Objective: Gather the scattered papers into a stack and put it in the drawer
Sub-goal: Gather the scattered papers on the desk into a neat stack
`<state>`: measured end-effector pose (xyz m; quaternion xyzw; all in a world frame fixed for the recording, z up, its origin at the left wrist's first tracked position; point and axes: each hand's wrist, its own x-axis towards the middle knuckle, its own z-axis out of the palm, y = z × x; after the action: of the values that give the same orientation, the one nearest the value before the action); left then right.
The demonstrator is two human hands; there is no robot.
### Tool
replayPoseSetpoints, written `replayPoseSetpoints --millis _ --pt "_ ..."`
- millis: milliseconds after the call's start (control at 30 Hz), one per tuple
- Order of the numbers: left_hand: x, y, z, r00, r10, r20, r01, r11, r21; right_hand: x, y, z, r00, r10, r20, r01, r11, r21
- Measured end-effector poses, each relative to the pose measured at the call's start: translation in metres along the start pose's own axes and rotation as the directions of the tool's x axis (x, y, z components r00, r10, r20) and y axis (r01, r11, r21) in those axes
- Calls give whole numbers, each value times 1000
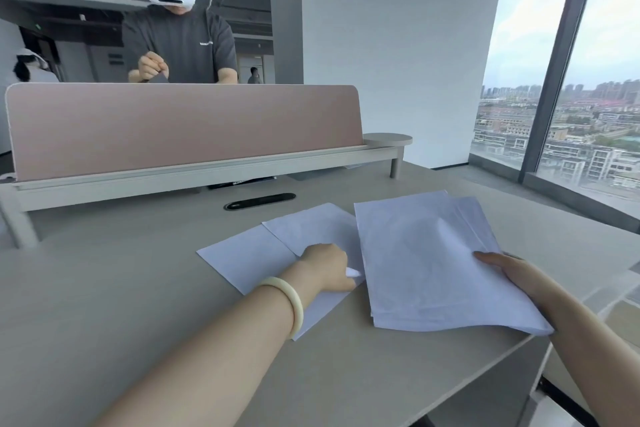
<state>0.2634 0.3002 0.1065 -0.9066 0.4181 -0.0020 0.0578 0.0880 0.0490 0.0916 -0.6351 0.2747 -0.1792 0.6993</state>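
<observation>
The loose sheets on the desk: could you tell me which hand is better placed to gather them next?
Left, I think: the left hand is on the loose sheets, while the right hand grips the stack.

A stack (433, 270) of white papers lies at the right of the desk (138, 288), its sheets not squared, edges fanned at the far right corner, a soft hump in the middle; its near right corner juts past the desk's edge, where the right grip (512, 274) holds it, thumb on top; to its left two loose sheets (263, 253) lie flat and skewed, the farther overlapping the nearer, the stack's left edge covering their right side; the left grip (325, 263) rests on them with curled fingers, a small paper corner lifted at its thumb.
</observation>
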Motion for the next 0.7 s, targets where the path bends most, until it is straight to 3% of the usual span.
replayPoseSetpoints --millis 300,467,600,700 --pt "-7 -8 -2 979 130 -154 -83 957 278 4 0 -1 1000 9 -30 -10 1000 -21" --pt "-52 -14 -10 986 79 -145 -25 938 345 7 2 -2 999 10 -33 -11 1000 -28" --pt "-70 -18 16 998 -36 -46 48 957 285 6 2 0 999 1 -34 -2 999 -33" --pt "-79 -21 21 998 -39 -40 43 991 123 6 4 0 999 6 -34 -7 999 -41"
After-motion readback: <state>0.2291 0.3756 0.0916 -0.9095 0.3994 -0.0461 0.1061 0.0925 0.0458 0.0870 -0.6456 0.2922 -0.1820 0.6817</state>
